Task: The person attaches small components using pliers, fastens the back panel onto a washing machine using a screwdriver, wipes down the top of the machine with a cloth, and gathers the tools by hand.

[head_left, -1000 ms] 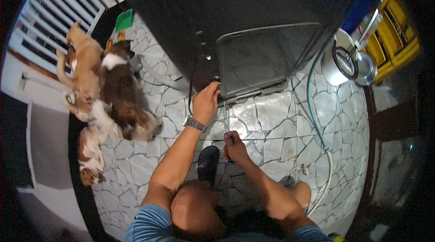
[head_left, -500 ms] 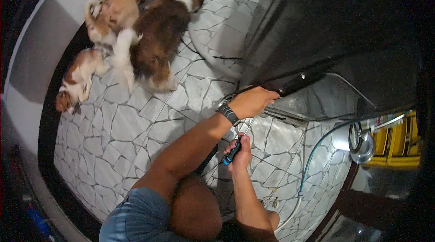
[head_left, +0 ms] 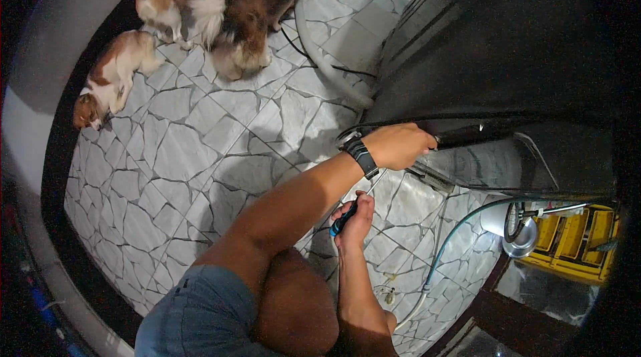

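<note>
My left hand [head_left: 400,146], with a dark watch [head_left: 360,158] at its wrist, has its fingers curled at the lower edge of a large dark appliance [head_left: 467,76], which looks like a washing machine. What the fingertips touch is partly hidden. Below it, my right hand [head_left: 356,220] is closed around the black and blue handle of a screwdriver [head_left: 340,222]. Its metal shaft slants up toward the appliance's underside, and the tip is hidden behind my left hand and wrist.
A grey hose [head_left: 320,63] and a black cord [head_left: 304,52] run from the appliance. Several dogs [head_left: 260,10] are at the upper left, one lying [head_left: 117,80] by the wall. A teal hose [head_left: 451,237], metal bowl [head_left: 521,240] and yellow tool box [head_left: 567,240] are at right.
The view has shifted, so the dogs sit higher in the picture. The large brown dog's tail and body have moved. Both hands keep their places at the appliance, the right still holding the screwdriver.
</note>
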